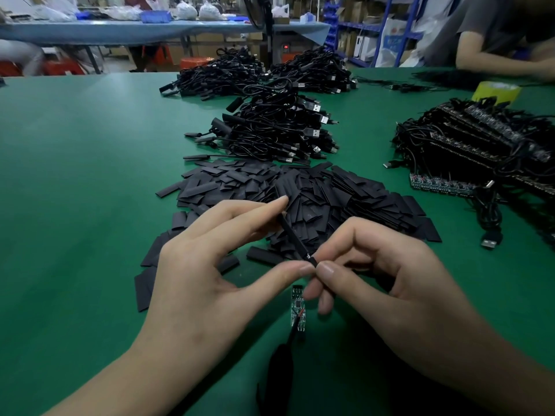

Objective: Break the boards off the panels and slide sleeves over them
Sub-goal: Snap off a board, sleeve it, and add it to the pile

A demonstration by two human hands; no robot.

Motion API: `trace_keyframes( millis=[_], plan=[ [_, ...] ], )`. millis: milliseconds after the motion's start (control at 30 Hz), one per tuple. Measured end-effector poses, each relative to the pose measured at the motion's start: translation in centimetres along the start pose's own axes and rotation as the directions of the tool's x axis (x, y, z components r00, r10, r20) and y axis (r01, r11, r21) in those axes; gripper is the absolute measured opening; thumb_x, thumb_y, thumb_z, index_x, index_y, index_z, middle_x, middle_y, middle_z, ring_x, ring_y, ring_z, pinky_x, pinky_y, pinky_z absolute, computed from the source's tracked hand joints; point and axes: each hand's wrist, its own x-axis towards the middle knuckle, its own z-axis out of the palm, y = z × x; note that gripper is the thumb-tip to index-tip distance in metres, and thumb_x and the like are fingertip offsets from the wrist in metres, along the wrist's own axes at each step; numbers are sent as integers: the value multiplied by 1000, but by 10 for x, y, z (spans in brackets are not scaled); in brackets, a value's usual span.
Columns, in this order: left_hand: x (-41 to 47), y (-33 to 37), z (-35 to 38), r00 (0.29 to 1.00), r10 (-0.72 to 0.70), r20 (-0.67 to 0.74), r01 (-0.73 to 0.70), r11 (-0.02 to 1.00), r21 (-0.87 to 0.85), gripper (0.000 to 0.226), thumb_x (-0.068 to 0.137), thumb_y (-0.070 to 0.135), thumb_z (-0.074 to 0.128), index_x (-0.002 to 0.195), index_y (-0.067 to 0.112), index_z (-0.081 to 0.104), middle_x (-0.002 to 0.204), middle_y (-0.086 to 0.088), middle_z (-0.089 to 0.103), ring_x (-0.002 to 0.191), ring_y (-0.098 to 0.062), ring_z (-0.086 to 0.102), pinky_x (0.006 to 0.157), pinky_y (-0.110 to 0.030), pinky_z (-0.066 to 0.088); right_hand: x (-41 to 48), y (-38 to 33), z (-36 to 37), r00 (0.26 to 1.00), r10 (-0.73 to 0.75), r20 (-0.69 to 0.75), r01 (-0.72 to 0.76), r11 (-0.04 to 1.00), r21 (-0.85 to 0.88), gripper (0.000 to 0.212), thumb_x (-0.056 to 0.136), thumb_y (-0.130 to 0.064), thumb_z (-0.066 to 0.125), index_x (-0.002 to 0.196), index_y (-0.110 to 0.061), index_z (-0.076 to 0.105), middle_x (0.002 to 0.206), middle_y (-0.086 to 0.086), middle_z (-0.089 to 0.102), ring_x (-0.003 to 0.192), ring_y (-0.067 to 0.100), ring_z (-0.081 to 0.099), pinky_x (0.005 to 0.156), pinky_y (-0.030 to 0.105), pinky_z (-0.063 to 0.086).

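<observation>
The left hand (210, 265) spans one black sleeve (295, 238) end to end, with the index fingertip at its far end, the thumb at its near end and the other fingers spread loose. The right hand (390, 280) pinches the near end between thumb and curled index finger, probably squeezing the flattened tube so that its mouth opens.

Just below the fingertips lies a narrow green board (298, 309), studded with small components. Its soldered black cable (282, 355) trails back toward the person. Whether the right hand's lower fingers touch the board cannot be told. It sits close and roughly in line with the sleeve, seemingly ready to be slid in.

Beyond the hands, within easy reach on the green counter (75, 175), is a heap of sleeves (315, 190), flat, matte black rectangular strips. Farther off, bundles of cables (270, 130) with metal USB plugs are stacked, probably finished work. To the right rest the panels (480, 145), long rows of unbroken boards bristling with black leads, and a yellow tape roll (495, 91) stands behind them.
</observation>
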Motion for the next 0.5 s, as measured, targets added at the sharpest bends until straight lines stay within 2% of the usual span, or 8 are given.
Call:
trace_keyframes(
  millis=[133, 233, 400, 500],
  plan=[
    [-2, 2, 0, 999, 12, 31, -11, 1000, -21, 58, 76, 35, 82, 130, 23, 66, 118, 5, 66, 111, -22, 66, 94, -36, 55, -1, -1, -1, 999, -36, -19, 34, 997, -63, 12, 97, -18, 64, 91, -28, 65, 80, -10, 75, 71, 15, 72, 69, 21, 56],
    [-2, 5, 0, 999, 29, 46, -29, 1000, 9, 54, 75, 34, 78, 127, 25, 66, 118, 9, 64, 114, -18, 64, 91, -29, 55, -1, -3, 0, 997, -67, -34, 62, 990, -129, 14, 97, -15, 67, 90, -27, 66, 79, -12, 73, 70, 13, 71, 67, 23, 56],
    [-2, 9, -1, 997, 71, 41, -73, 996, 42, 48, 75, 30, 75, 121, 22, 67, 116, 11, 63, 115, -13, 62, 95, -17, 46, -1, -3, 2, 999, -19, -31, 16, 997, -75, 8, 95, -21, 65, 88, -26, 66, 78, -9, 74, 69, 17, 71, 67, 24, 56],
    [-1, 10, -1, 996, 82, 32, -83, 995, 58, 47, 75, 28, 77, 120, 21, 68, 116, 10, 63, 114, -11, 62, 95, -15, 44, -2, -2, 1, 1000, 11, 2, -11, 998, -58, 6, 95, -23, 65, 89, -26, 66, 78, -6, 74, 69, 18, 71, 67, 23, 56]
  ],
)
